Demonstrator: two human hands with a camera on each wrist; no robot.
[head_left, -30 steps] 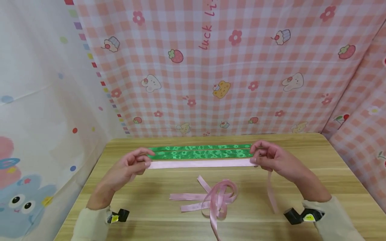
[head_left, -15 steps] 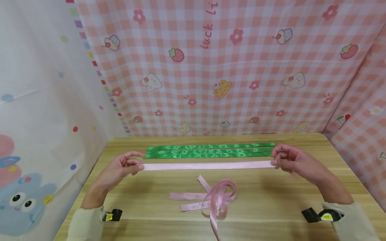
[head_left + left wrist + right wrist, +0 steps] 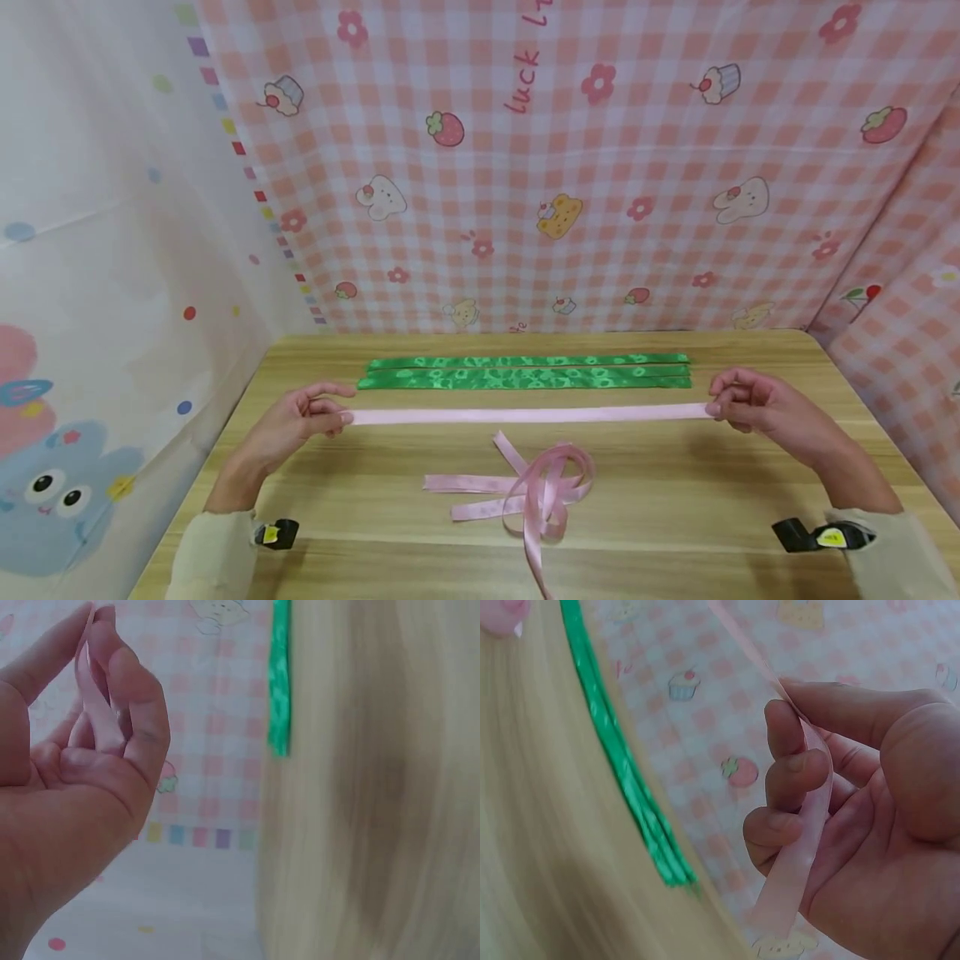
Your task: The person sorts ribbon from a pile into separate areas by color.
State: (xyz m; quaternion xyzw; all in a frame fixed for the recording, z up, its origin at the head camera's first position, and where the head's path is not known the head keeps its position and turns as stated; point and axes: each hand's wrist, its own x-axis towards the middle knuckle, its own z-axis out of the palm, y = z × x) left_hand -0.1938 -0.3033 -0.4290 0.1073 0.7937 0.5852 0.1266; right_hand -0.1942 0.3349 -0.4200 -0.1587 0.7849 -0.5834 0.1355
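A pale pink ribbon (image 3: 525, 414) is stretched straight and level between the two hands, above the table. My left hand (image 3: 303, 419) pinches its left end between thumb and index finger; in the left wrist view the short tail of the ribbon (image 3: 97, 712) tucks into the palm (image 3: 82, 780). My right hand (image 3: 765, 408) pinches it near the right end, and in the right wrist view a tail (image 3: 791, 877) hangs down past the curled fingers (image 3: 784, 776). Just behind lie several green shiny ribbon strips (image 3: 525, 373), side by side and flat on the table.
A loose heap of pink ribbon (image 3: 547, 492) with looped and straight ends lies on the wooden table (image 3: 375, 550) in front of the stretched ribbon; one end runs off toward the near edge. A checked pink cloth (image 3: 487, 167) hangs behind the table, and a white printed cloth (image 3: 112, 250) at left.
My right hand has moved to the right, sliding along the ribbon so the span between the hands is longer. The left hand has shifted slightly left. The green strips are now fully uncovered.
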